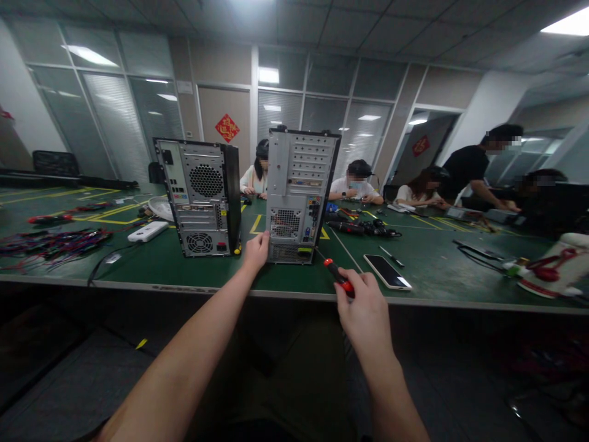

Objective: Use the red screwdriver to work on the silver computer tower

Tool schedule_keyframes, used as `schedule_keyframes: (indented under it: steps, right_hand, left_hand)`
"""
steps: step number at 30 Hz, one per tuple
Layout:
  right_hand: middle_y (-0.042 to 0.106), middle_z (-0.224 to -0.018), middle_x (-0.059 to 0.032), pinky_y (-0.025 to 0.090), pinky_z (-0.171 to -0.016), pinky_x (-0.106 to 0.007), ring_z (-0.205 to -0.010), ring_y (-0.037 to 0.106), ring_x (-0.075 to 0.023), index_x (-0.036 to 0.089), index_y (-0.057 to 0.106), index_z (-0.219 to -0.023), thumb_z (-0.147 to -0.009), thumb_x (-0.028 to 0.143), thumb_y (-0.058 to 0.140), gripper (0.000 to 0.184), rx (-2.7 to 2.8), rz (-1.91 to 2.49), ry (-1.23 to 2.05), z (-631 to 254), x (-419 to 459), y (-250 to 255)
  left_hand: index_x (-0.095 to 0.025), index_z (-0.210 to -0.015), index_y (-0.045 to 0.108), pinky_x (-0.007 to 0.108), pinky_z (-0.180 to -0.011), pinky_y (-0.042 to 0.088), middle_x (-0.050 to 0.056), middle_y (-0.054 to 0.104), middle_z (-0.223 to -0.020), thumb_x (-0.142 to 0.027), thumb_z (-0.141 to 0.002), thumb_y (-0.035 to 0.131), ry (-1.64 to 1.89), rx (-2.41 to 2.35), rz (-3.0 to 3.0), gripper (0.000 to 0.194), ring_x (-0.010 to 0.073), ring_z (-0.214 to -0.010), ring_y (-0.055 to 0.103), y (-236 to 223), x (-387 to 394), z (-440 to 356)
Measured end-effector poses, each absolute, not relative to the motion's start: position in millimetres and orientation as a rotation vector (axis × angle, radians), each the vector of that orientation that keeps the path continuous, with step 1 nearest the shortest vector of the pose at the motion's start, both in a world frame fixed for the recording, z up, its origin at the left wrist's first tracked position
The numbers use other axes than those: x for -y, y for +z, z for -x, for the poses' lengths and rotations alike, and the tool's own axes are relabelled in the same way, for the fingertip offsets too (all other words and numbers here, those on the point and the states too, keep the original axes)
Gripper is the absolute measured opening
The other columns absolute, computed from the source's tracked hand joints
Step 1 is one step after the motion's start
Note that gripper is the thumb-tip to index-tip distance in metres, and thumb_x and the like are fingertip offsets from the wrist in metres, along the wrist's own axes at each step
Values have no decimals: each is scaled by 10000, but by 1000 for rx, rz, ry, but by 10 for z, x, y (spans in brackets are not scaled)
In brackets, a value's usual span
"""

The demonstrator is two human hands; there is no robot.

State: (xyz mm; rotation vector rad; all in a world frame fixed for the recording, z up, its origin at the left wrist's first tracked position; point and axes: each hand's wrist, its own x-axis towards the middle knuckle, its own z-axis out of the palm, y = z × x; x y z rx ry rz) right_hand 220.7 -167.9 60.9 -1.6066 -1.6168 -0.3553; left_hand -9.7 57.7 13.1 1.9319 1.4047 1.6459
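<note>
The computer case (281,184) being worked on stands upright on the green table (442,264), near its front edge, back panel towards the worker; taking that case as the clock's centre and its far side as 12, the left hand (256,250) is at 7 o'clock, thumb against the panel's lower edge; how tightly it grips, I cannot tell; the right hand (367,302), at 5 o'clock, is closed round the red and black handle of a screwdriver (338,277); its shaft points up to the panel's lower right corner, though I cannot tell whether the tip touches.

At 9 o'clock, just beside, stands a 2nd case (188,212), also upright; farther that way lie a white gadget (148,231) and a heap of wires (55,244); at 4 o'clock lies a phone (386,272), a pen-like tool (391,256) just beyond; from 12 to 2 o'clock, across the table, are at least 4 people (359,184), 1 of them standing.
</note>
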Motion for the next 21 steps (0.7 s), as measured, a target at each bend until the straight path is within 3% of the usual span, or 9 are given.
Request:
schedule_keyframes:
  steps: [5,10,14,17,21]
  right_hand:
    - [590,-1072,-106,533,-745,-379,-871,648,-246,212,740,-1172,-921,213,540,321,1628,1627,-368,-2256,1665,613]
    - [694,-1011,-107,533,-790,-394,-864,682,-264,187,727,-1214,-966,384,570,353,1556,1598,-257,-2244,1667,631]
    - [733,-809,-92,510,-720,-368,-733,701,-267,164,714,-1141,-996,554,533,453,1466,1703,-115,-2221,1655,636]
    - [724,-736,-81,487,-666,-348,-657,692,-259,170,699,-1116,-1018,560,491,453,1444,1758,-44,-2220,1644,636]
    - [732,-824,-104,490,-699,-365,-727,694,-276,177,701,-1155,-1019,518,496,420,1454,1757,-161,-2230,1652,637]
  left_hand:
    - [-152,-902,760,301,-759,459,129,769,-882,-564,-1064,342,1638,-1390,-1922,609,246,-842,673,138,-565,96]
    - [-156,-906,763,308,-777,468,134,773,-892,-575,-1064,343,1632,-1399,-1915,614,255,-858,682,144,-556,97]
    - [-156,-907,766,313,-777,469,135,772,-888,-569,-1065,340,1627,-1398,-1922,615,259,-858,686,149,-544,97]
    - [-158,-915,772,312,-784,476,134,775,-900,-562,-1067,340,1627,-1404,-1930,611,262,-875,692,149,-541,98]
    - [-155,-888,763,301,-763,475,118,764,-852,-561,-1069,335,1616,-1409,-1936,617,242,-824,681,142,-555,97]
